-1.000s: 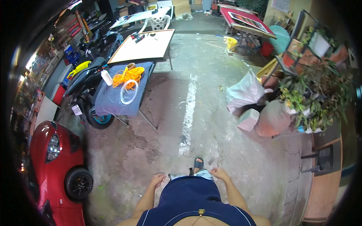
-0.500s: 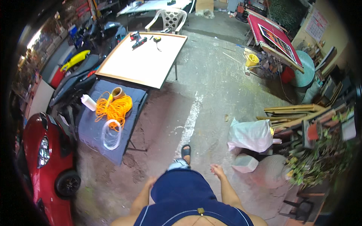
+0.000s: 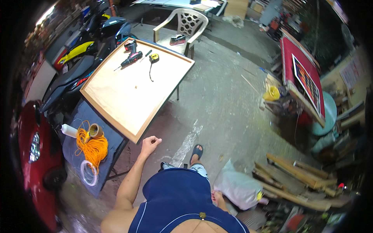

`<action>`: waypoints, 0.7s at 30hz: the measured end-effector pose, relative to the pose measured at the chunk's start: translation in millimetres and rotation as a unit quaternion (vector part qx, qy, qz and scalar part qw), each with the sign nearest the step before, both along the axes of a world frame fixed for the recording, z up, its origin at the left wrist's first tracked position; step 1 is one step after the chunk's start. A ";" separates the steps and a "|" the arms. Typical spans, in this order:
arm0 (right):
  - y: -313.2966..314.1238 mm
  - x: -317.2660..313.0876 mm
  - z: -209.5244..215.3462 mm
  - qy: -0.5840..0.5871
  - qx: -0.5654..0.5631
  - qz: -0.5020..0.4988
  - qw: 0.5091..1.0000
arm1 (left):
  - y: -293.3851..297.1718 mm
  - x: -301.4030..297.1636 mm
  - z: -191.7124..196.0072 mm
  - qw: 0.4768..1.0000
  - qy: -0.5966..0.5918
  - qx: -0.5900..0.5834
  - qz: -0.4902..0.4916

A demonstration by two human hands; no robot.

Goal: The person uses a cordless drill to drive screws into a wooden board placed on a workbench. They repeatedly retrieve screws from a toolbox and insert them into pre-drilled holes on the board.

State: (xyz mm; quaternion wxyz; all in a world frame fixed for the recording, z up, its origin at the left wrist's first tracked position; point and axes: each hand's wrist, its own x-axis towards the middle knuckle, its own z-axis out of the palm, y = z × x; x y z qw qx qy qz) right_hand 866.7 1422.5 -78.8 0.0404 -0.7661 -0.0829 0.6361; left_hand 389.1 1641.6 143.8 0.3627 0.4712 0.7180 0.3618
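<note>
Pale tan framed board (image 3: 132, 105), orange rope (image 3: 92, 149), navy-blue top (image 3: 176, 190)

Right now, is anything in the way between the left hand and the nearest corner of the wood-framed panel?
Nothing visible: in the picture the left hand is just right of that corner of the wood-framed panel. The orange cord lies farther left, outside that gap.

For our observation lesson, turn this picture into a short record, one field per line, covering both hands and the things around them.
Left side: left hand, fingers curled, nothing visibly held, near a corner of the wood-framed panel
Right side: right hand, partly hidden by the torso, contents unclear
On panel: power drill, screwdriver, tape measure
On blue cloth: white bottle, orange cord, brown roll, clear coil
Beyond panel: plastic chair
</note>
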 end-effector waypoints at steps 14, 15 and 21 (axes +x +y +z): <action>584.3 17.5 118.0 -0.063 0.339 0.157 0.925 | 251.6 -11.8 12.5 0.978 0.012 0.000 0.208; 606.6 13.6 114.3 -0.076 0.335 0.192 0.919 | 272.6 -21.3 6.1 0.968 0.002 0.018 0.250; 659.2 -26.1 63.5 -0.053 0.206 0.244 0.946 | 387.5 -66.6 -24.7 0.911 -0.030 0.169 0.374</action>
